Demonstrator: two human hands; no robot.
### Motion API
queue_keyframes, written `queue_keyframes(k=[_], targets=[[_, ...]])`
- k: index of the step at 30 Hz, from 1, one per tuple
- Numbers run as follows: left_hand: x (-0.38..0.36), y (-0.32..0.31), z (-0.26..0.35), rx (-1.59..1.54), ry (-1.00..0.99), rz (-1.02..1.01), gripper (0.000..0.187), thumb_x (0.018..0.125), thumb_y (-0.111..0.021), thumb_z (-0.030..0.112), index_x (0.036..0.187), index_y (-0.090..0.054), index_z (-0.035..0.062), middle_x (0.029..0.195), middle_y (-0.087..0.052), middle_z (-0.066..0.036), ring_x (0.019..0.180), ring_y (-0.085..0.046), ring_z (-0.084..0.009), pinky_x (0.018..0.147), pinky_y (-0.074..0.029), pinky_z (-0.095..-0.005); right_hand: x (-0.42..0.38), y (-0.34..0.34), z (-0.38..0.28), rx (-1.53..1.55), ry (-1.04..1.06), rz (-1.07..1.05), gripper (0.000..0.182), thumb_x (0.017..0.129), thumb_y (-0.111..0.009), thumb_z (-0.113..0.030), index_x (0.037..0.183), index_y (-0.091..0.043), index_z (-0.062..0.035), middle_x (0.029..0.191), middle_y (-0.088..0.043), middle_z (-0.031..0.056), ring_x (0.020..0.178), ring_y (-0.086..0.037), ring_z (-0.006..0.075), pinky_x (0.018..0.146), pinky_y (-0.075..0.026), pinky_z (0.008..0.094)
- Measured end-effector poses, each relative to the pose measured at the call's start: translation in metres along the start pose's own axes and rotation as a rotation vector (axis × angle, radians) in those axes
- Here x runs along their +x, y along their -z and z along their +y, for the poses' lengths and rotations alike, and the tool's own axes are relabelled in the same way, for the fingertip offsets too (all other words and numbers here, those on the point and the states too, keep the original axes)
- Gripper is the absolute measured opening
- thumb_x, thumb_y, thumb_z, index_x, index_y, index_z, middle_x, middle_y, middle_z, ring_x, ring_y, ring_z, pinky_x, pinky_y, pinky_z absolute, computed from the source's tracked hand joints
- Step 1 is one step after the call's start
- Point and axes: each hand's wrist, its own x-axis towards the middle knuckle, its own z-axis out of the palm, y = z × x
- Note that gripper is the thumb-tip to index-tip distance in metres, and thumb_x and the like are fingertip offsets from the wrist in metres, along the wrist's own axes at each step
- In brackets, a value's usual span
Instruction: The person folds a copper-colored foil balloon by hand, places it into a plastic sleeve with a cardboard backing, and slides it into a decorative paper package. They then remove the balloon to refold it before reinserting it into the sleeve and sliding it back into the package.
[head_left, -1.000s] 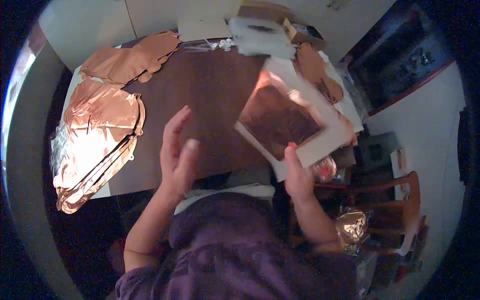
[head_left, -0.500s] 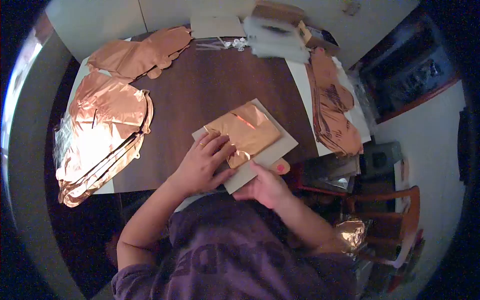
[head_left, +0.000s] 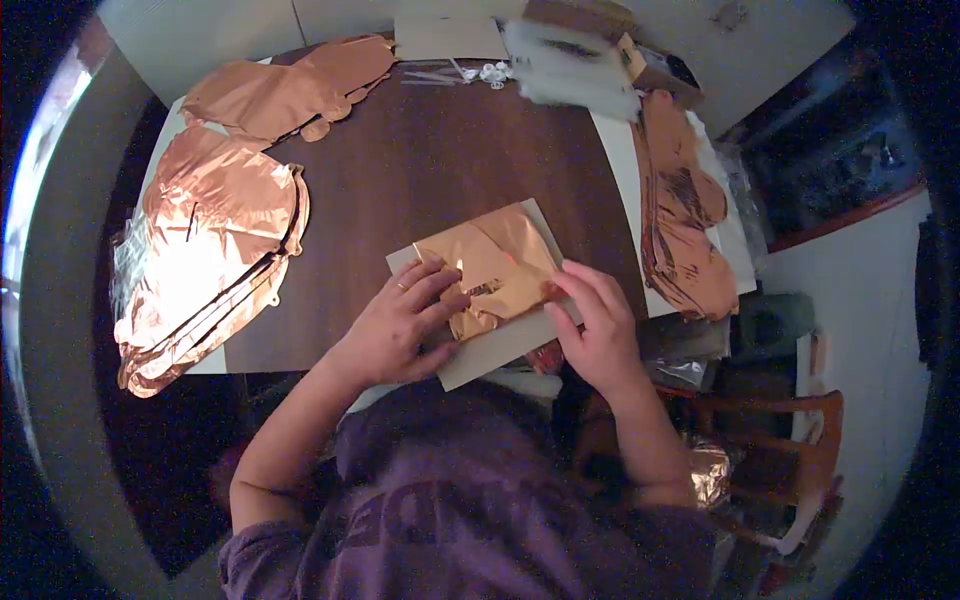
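Copper foil piece (head_left: pixel 495 268) lies folded on grey card (head_left: pixel 500 345) at the table's (head_left: pixel 440 160) near edge; left hand (head_left: pixel 400 325) presses it flat, fingers spread, apparently anchoring it, while right hand (head_left: pixel 598 325) pinches its right edge.

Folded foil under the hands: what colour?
Shiny copper or rose gold foil, on a grey card; head view.

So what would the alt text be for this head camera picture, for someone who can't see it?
Both hands press a folded copper foil sheet onto a grey card on a dark wooden table: left hand flat on it, right hand at its edge. More foil shapes lie around.
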Motion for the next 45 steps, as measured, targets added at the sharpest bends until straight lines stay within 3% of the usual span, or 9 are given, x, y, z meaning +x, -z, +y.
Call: queue_keyframes(k=[4, 8, 11, 17, 20, 26, 32, 38, 45], targets=[[-0.001, -0.003, -0.002, -0.032, 0.017, 0.008, 0.056, 0.075, -0.073, 0.025, 0.126, -0.058, 0.0068, 0.136, -0.050, -0.020, 0.132, -0.042, -0.0426, 0.110, -0.037, -0.0519, -0.006, -0.004, 0.009, 0.192, -0.465, -0.108, 0.038, 0.083, -0.072, -0.018, 0.116, -0.060, -0.0025, 0.108, -0.061, 0.0161, 0.094, -0.063, 0.0308, 0.080, -0.051, 0.0408], [-0.001, -0.004, -0.002, -0.033, 0.018, 0.019, 0.056, 0.073, -0.073, 0.025, 0.123, -0.059, 0.0050, 0.132, -0.051, -0.020, 0.130, -0.044, -0.0414, 0.110, -0.036, -0.0519, -0.009, -0.003, 0.016, 0.219, -0.566, -0.121, 0.029, 0.084, -0.073, -0.023, 0.101, -0.063, -0.0021, 0.087, -0.066, 0.0130, 0.073, -0.065, 0.0280, 0.067, -0.052, 0.0392], [-0.002, -0.005, -0.002, -0.033, -0.006, 0.026, 0.054, 0.073, -0.072, 0.025, 0.121, -0.059, 0.0038, 0.130, -0.052, -0.020, 0.128, -0.045, -0.0407, 0.110, -0.036, -0.0522, -0.011, 0.006, 0.009, 0.154, -0.625, -0.209, 0.025, 0.085, -0.073, -0.025, 0.091, -0.065, -0.0023, 0.077, -0.067, 0.0131, 0.070, -0.066, 0.0278, 0.066, -0.052, 0.0395], [-0.002, -0.003, -0.001, -0.052, -0.024, 0.028, 0.053, 0.074, -0.072, 0.026, 0.120, -0.059, 0.0031, 0.130, -0.052, -0.021, 0.128, -0.046, -0.0405, 0.111, -0.035, -0.0527, -0.039, 0.020, 0.010, 0.024, -0.721, -0.308, 0.030, 0.085, -0.072, -0.031, 0.088, -0.067, -0.0017, 0.079, -0.068, 0.0173, 0.068, -0.067, 0.0273, 0.062, -0.052, 0.0392], [-0.001, -0.003, -0.001, -0.059, -0.013, 0.013, 0.054, 0.074, -0.074, 0.026, 0.122, -0.060, 0.0052, 0.132, -0.053, -0.019, 0.131, -0.044, -0.0408, 0.111, -0.035, -0.0524, -0.062, 0.015, 0.011, 0.222, -0.905, -0.314, 0.030, 0.089, -0.070, -0.032, 0.089, -0.066, -0.0013, 0.079, -0.069, 0.0131, 0.064, -0.066, 0.0216, 0.057, -0.051, 0.0357], [0.001, -0.002, 0.002, -0.075, -0.014, -0.001, 0.053, 0.074, -0.074, 0.027, 0.121, -0.061, 0.0063, 0.131, -0.054, -0.019, 0.130, -0.045, -0.0412, 0.110, -0.037, -0.0522, -0.097, -0.012, 0.016, 1.217, -1.074, -0.034, 0.018, 0.096, -0.062, -0.019, 0.105, -0.063, -0.0037, 0.089, -0.069, 0.0029, 0.077, -0.063, 0.0085, 0.069, -0.051, 0.0273], [0.002, -0.007, 0.006, -0.108, -0.037, 0.025, 0.052, 0.074, -0.075, 0.026, 0.120, -0.062, 0.0065, 0.130, -0.054, -0.019, 0.129, -0.046, -0.0416, 0.109, -0.038, -0.0520, -0.056, -0.011, -0.014, 1.110, -0.957, 0.145, 0.036, 0.089, -0.070, -0.018, 0.119, -0.059, -0.0020, 0.107, -0.065, 0.0079, 0.090, -0.063, 0.0146, 0.079, -0.051, 0.0305], [0.000, -0.015, 0.017, -0.120, -0.044, 0.030, 0.048, 0.076, -0.074, 0.024, 0.119, -0.062, 0.0056, 0.131, -0.053, -0.019, 0.127, -0.047, -0.0414, 0.109, -0.038, -0.0516, -0.034, -0.032, -0.020, 1.078, -1.159, 0.203, 0.048, 0.081, -0.077, -0.013, 0.123, -0.057, 0.0001, 0.115, -0.063, 0.0094, 0.103, -0.061, 0.0182, 0.088, -0.050, 0.0332], [0.000, -0.007, 0.017, -0.261, -0.054, 0.073, 0.050, 0.078, -0.075, 0.022, 0.124, -0.060, 0.0078, 0.138, -0.049, -0.019, 0.132, -0.043, -0.0418, 0.111, -0.036, -0.0515, -0.016, -0.026, -0.019, 0.911, -0.810, 0.372, 0.039, 0.081, -0.075, -0.008, 0.116, -0.061, 0.0011, 0.108, -0.066, 0.0075, 0.092, -0.064, 0.0169, 0.081, -0.053, 0.0313]])
